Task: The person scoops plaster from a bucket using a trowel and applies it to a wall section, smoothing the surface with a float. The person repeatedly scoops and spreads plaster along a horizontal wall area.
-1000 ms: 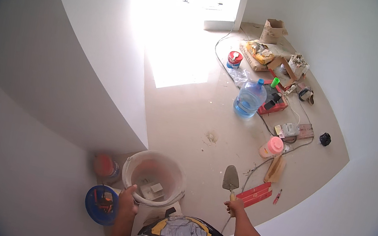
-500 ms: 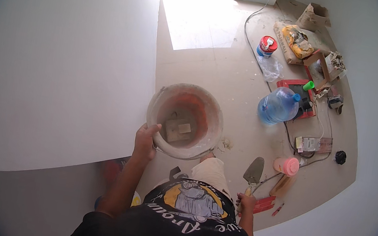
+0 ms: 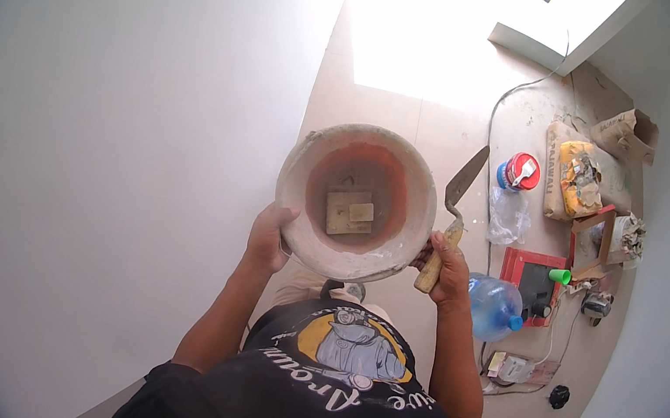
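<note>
A round, cement-smeared bucket with a reddish inner wall is held up in front of my body, its mouth facing me. At its left rim, my left hand grips with the thumb over the edge. My right hand is closed round the wooden handle of a pointed trowel, blade up and away from me. Its fingers reach the bucket's right side; whether they also bear its weight I cannot tell. Inside the bucket lies a flat tan block with a smaller pale piece on it.
A white wall runs along the left. On the tiled floor at right stand a blue water jug, a red-lidded paint can, cement bags, a red-framed tray and a green cup. A cable trails past them.
My right hand has come up from beside my body with the trowel to the bucket's right side. The bucket has risen closer, and the view has shifted forward along the floor.
</note>
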`<state>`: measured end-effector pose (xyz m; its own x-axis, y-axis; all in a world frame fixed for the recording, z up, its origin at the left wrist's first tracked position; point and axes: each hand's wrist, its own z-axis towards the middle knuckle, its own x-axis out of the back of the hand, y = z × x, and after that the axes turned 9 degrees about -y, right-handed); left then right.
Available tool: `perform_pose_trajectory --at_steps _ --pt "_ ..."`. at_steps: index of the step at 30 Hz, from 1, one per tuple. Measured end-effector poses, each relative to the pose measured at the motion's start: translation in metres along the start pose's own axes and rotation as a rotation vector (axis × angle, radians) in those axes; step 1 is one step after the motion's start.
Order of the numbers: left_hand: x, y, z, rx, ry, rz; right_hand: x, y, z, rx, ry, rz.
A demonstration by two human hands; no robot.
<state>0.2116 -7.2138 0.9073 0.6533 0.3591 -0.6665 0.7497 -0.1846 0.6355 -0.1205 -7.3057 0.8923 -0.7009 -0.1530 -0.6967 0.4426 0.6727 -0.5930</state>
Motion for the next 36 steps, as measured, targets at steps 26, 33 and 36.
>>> perform_pose_trajectory --at_steps 26,33,36 --pt "-0.316 0.093 0.822 -0.035 -0.735 2.126 0.047 -0.467 0.597 0.164 0.163 -0.021" --pt "-0.315 0.121 1.008 -0.113 -0.585 2.104 0.048 -0.572 0.771 0.028 0.077 -0.16" --pt "-0.329 0.132 1.084 -0.273 -0.566 2.053 0.05 -0.628 0.832 0.056 0.067 -0.218"
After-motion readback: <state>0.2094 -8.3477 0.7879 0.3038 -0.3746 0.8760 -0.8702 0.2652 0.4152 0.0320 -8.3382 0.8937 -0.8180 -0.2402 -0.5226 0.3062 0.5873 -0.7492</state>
